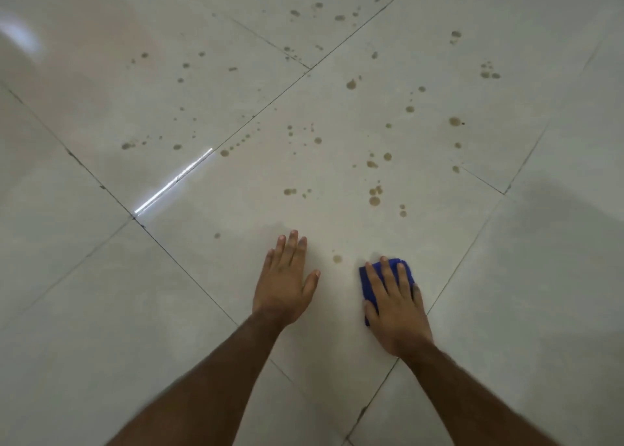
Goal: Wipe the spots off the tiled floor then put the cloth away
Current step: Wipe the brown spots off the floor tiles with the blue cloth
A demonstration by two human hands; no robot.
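A pale tiled floor (pixel 337 175) carries several brown spots, thickest toward the middle and far right. One spot (pixel 337 259) lies between my two hands. My right hand (pixel 395 303) presses flat, fingers straight, on a folded blue cloth (pixel 371 285) that peeks out at the fingertips and along the hand's left side. My left hand (pixel 287 283) rests flat on the bare tile with its fingers spread, holding nothing.
Dark grout lines (pixel 189 273) cross the floor diagonally. A bright streak of reflected light (pixel 174 180) lies along one grout line at the left, and a soft glare (pixel 20 33) shows at the far left. More spots (pixel 351 84) dot the far tiles.
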